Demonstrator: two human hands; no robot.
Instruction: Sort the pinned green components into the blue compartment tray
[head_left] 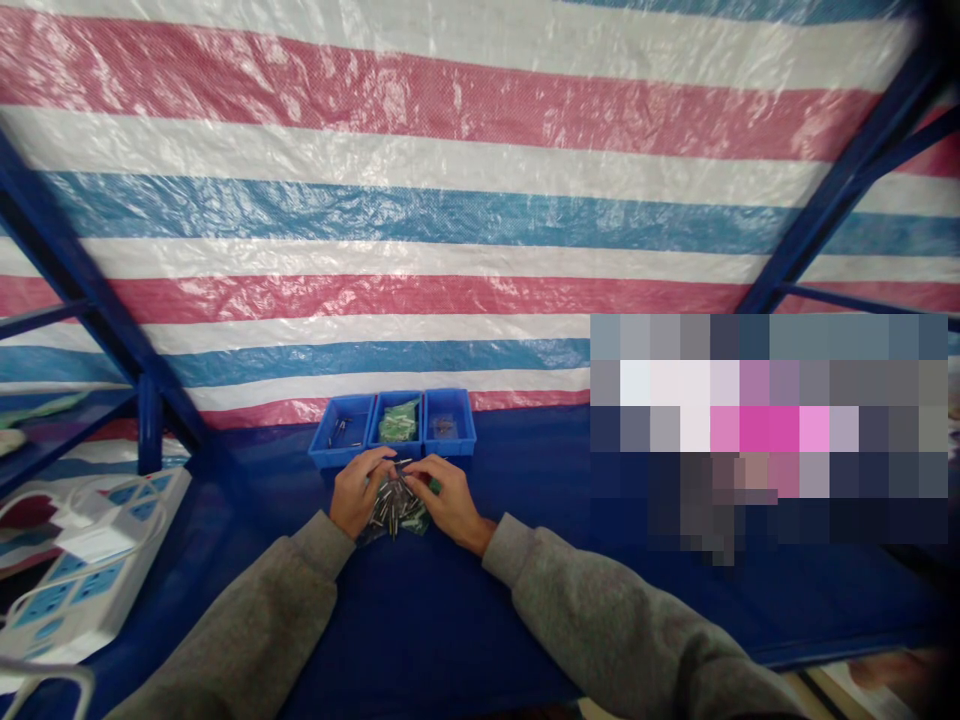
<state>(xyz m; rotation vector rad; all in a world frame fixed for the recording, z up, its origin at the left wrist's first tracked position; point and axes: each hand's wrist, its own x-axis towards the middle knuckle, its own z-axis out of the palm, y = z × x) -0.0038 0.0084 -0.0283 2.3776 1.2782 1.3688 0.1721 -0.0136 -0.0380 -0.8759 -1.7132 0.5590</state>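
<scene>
Hands curl toward each other low over the cloth: the left hand (362,490) and the right hand (448,500) both have their fingers closed inward, not released, and a thin metal pin (403,462) shows between them, though which hand grips it is hard to tell. Grey sleeves (622,620) run back toward the camera.

A striped woven tarpaulin (450,150) hangs across the far side, braced by a blue steel frame (97,270), and a blue cloth (480,620) covers the work surface. A white power strip (82,590) lies off to the left. A pixelated patch hides much of the right side.

Three blue plastic trays stand side by side just beyond the hands, seemingly set there for easy reach. The left tray (337,460) holds a few dark metal pieces (339,432), the middle tray (395,447) holds green packets (399,420), and the right tray (450,447) holds a clear bag (444,426) of small dark contents too small to identify.

Directly beneath the hands, a heap of metal pins (394,510) with a little green at its edge lies on the cloth, probably kept central so both hands can reach it.
</scene>
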